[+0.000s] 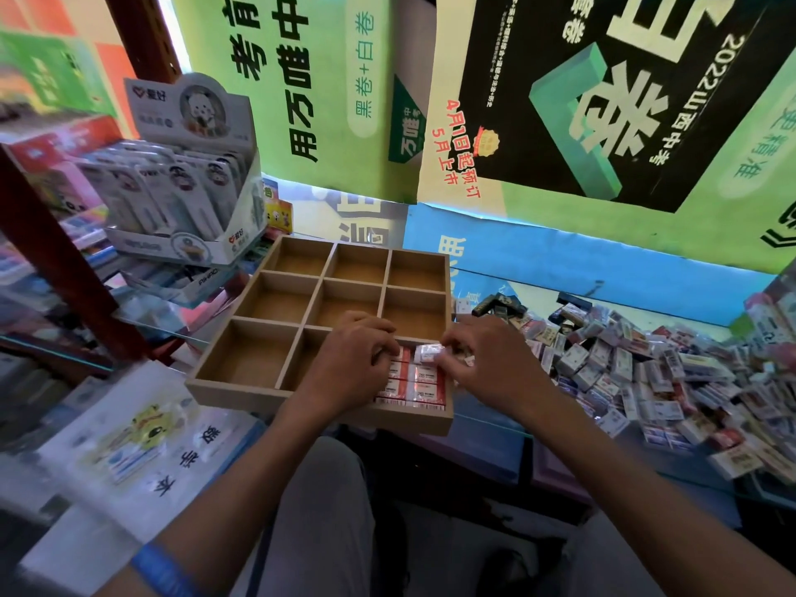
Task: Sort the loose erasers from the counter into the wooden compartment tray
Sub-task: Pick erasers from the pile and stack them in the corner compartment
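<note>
Far left: a display box (185,183) of packaged pens, tilted, near the tray's back-left corner. Not in the way now, but easy to bump if the tray is pushed that way.

Next, the tray (241,392), wooden, nine compartments, resting partly over the worktop (486,424) edge on the near side (so it seems from this angle). Eight compartments empty; only the near-right one filled, with red-and-white erasers (424,387) laid flat in rows. Risk here: pressing down hard on that near-right corner, tipping the tray toward the lap and spilling the rows.

Left hand (349,364) over the near-middle and near-right compartments, fingers curled down onto the packed erasers, pressing or steadying them; whether closed around one, cannot tell. A slip of these fingers, and the neat rows shifted out of line.

Right hand (486,359) just beside it, grip closed on one eraser (426,352) in a pinch, held above the back of the same compartment. Little room left there (the rows look nearly full), so possible jamming, or the piece left tilted on top of the others.

Far right: the pile (654,372) of loose erasers, mixed kinds, spread to the worktop edge. Danger of sweeping some off to the floor with the forearm when reaching back.
</note>
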`<state>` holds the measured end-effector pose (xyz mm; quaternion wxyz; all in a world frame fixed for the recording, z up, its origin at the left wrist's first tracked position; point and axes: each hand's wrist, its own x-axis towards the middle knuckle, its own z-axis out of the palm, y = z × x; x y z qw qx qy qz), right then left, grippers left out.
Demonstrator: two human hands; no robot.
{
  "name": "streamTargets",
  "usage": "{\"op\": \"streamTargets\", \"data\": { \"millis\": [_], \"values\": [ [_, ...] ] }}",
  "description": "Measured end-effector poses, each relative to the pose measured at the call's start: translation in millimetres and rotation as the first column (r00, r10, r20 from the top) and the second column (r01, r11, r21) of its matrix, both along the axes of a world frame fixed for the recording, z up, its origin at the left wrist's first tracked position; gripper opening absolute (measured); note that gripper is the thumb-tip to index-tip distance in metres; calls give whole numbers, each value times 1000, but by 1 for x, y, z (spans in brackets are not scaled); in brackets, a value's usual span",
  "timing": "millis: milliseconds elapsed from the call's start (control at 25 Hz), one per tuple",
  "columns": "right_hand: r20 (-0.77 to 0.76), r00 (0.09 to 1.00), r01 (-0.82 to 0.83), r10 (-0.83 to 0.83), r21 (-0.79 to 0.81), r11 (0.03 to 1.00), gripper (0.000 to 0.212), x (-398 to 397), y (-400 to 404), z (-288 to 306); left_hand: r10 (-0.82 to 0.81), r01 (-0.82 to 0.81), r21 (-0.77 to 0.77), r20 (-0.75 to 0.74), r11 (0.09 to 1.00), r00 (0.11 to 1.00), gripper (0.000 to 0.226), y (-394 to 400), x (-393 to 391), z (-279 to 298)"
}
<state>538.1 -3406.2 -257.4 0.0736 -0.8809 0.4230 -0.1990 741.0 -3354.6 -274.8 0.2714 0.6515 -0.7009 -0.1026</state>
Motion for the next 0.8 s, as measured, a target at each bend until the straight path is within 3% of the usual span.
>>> {"op": "streamTargets", "data": {
  "millis": [120, 360, 640, 800],
  "values": [
    [-114, 993, -29, 25, -40, 999, 31, 5, 3, 0, 3, -2, 46, -20, 999, 1000, 20, 0, 1, 1],
    [-156, 987, -36, 24, -74, 997, 13, 14, 5, 2, -5, 12, 68, -96, 998, 995, 20, -3, 9, -2],
    [-242, 970, -18, 15, -7, 1000, 31, 8, 6, 1, 16, -11, 42, -111, 999, 994, 19, -2, 9, -2],
    [-263, 965, -3, -12, -58, 998, 36, 6, 12, -4, 24, -20, 43, -110, 999, 994, 19, -1, 7, 1]
  ]
}}
